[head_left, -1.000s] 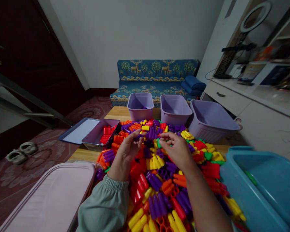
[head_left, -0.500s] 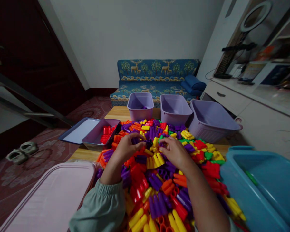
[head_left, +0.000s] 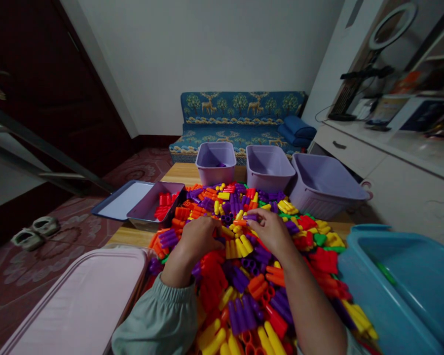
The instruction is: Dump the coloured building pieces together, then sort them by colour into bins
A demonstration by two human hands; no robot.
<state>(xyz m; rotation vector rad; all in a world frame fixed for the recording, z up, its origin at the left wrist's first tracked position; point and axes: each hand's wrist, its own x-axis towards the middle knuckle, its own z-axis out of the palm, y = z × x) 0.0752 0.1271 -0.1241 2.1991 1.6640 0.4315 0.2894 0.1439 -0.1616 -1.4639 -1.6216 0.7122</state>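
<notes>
A wide heap of plastic building blocks (head_left: 240,246) in purple, yellow, red, orange and green covers the wooden table (head_left: 181,172). Over its middle, my right hand (head_left: 270,229) pinches a small purple block (head_left: 250,217) between thumb and fingertips. An orange block (head_left: 240,223) lies close beside that piece. My left hand (head_left: 202,239) reaches low into the heap, back of the hand up and fingers curled; what is under them is hidden. Just right of it lie yellow tube-shaped blocks (head_left: 240,246).
Three lilac bins stand along the far edge: the left one (head_left: 216,175) holds some purple pieces, beside the middle (head_left: 269,182) and right (head_left: 325,204) ones. An open box (head_left: 144,222) with red blocks is at left. A pink lid (head_left: 81,296) and teal bin (head_left: 385,296) flank the heap.
My left hand has moved down and slightly nearer, off the purple pieces it was at. My right hand has shifted slightly, and the purple block now shows plainly in its fingertips.
</notes>
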